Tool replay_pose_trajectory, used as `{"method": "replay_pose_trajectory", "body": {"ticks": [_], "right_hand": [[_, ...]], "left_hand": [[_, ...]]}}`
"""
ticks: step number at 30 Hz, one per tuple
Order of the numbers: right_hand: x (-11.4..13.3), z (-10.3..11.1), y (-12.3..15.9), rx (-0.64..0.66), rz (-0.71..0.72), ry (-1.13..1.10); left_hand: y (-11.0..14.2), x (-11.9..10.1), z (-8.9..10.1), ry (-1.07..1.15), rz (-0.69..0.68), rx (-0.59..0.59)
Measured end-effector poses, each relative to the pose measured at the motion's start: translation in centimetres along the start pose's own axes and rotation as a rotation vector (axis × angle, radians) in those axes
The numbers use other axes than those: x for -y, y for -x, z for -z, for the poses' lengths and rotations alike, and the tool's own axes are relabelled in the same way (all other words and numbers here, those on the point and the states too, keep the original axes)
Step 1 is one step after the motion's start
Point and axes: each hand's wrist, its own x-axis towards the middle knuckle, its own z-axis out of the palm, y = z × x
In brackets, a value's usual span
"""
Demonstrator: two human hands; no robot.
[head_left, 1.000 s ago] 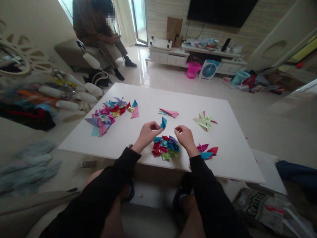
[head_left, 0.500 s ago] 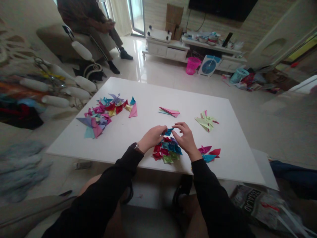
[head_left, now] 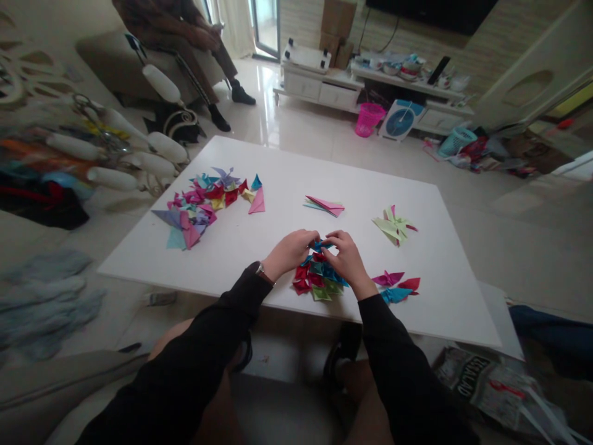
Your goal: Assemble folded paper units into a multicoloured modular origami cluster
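Observation:
A small blue folded paper piece (head_left: 319,246) is pinched between my two hands, just above the table. My left hand (head_left: 296,248) grips its left side with closed fingers. On its right side, the thumb and fingers of my right hand (head_left: 345,254) are closed on it. Directly below lies a cluster of red, teal and green folded paper pieces (head_left: 319,278), partly hidden by my hands. Right of my right wrist rest a few magenta, red and blue paper pieces (head_left: 396,290).
The white table (head_left: 250,266) also bears a pile of colourful folded papers (head_left: 199,210) at left, flat folded strips (head_left: 325,206) at the middle and a pale green paper bundle (head_left: 393,225) at right. Beyond it, a seated person (head_left: 189,43) and a pink basket (head_left: 369,119).
My right fingers have come in and closed on the blue paper piece, which only the left hand clearly held before. The whole view has shifted slightly.

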Motion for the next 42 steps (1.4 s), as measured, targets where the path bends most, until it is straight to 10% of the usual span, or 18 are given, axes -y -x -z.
{"method": "replay_pose_trajectory", "body": {"ticks": [11, 27, 42], "right_hand": [[0.4, -0.1, 0.0, -0.041, 0.015, -0.012], [-0.1, 0.8, 0.1, -0.162, -0.058, -0.076], [0.2, 1.2, 0.0, -0.151, -0.055, -0.08]], "left_hand": [[-0.2, 0.3, -0.7, -0.063, -0.041, -0.002], [-0.1, 3.1, -0.5, -0.449, 0.388, -0.018], [-0.6, 3.5, -4.1, -0.342, 0.322, 0.04]]}}
